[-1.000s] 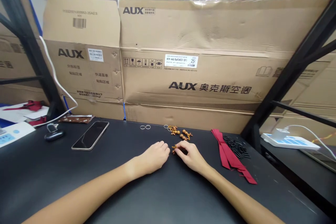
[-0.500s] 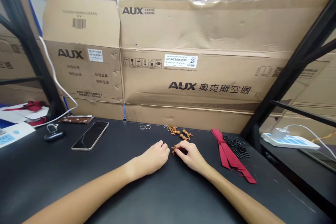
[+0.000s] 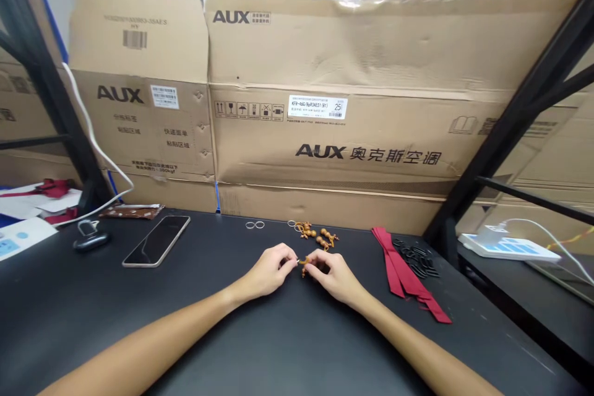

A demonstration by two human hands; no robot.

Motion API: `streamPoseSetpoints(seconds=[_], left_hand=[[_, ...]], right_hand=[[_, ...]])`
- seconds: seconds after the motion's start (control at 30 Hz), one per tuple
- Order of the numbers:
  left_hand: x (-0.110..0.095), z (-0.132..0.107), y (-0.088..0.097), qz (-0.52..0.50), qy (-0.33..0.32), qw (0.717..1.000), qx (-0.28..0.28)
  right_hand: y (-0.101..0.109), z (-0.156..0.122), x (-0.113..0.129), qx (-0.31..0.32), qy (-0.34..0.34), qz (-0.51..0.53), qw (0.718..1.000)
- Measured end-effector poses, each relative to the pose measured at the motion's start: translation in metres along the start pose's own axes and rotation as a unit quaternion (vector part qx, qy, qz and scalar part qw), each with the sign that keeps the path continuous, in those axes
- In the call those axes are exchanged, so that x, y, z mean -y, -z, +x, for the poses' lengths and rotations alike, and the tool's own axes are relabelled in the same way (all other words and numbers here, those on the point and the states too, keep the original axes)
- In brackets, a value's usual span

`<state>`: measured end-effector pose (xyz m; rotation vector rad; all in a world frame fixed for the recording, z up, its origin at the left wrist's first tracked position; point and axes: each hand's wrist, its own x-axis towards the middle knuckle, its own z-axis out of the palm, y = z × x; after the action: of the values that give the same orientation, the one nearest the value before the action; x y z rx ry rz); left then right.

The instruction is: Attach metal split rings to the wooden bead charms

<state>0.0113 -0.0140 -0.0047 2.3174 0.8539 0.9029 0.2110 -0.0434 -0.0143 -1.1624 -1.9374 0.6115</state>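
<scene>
Both my hands meet at the middle of the black table (image 3: 288, 346). My left hand (image 3: 270, 271) and my right hand (image 3: 335, 273) pinch a small brown wooden gourd charm (image 3: 304, 262) between their fingertips, just above the tabletop. Just behind them lies a little heap of more brown gourd charms (image 3: 318, 234) with a metal ring beside it. Two small metal rings (image 3: 255, 224) lie to the left of that heap.
A phone (image 3: 156, 240) lies face up at the left, with a small dark device (image 3: 91, 236) beyond it. Red ribbons (image 3: 404, 270) and black rings (image 3: 416, 257) lie at the right. Large AUX cartons (image 3: 343, 105) wall the table's back. A black rack post (image 3: 505, 130) slants at right.
My left hand has lifted off the table and closed its fingertips on the charm that my right hand held. The view has shifted slightly.
</scene>
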Motion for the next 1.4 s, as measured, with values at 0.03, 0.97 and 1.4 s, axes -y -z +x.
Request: streamPoseSetpoints(seconds=[0.03,0.97,1.4], left_hand=[[-0.001,0.000,-0.001,-0.008,0.003,1.000,0.000],[-0.006,-0.003,-0.005,0.005,-0.048,0.999,0.000],[-0.006,-0.003,-0.005,-0.005,-0.023,1.000,-0.006]], right_hand=[[0.000,0.000,0.001,-0.001,-0.001,0.008,1.000],[-0.004,-0.001,0.000,-0.012,-0.011,0.024,1.000],[-0.003,-0.001,0.005,0.017,-0.009,0.068,0.998]])
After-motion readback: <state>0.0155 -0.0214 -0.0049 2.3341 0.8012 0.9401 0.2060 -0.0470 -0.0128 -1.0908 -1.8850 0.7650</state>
